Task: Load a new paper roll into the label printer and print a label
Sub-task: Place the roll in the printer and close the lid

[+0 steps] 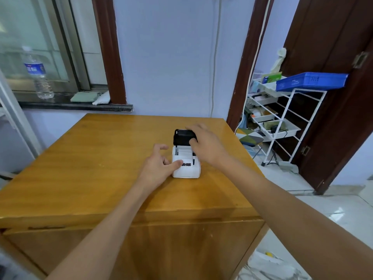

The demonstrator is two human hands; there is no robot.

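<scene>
Label printer (186,164), no legible writing.

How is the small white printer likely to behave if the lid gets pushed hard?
The printer looks small and light, so it would probably slide on the smooth wooden table. The raised black lid could make it tip backwards. The left hand bracing its front likely guards against both.

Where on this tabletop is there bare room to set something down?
The wooden table is bare left of the left hand, along its near edge, and behind the label printer. Only the middle is crowded, where the right hand holds the printer's lid.
</scene>
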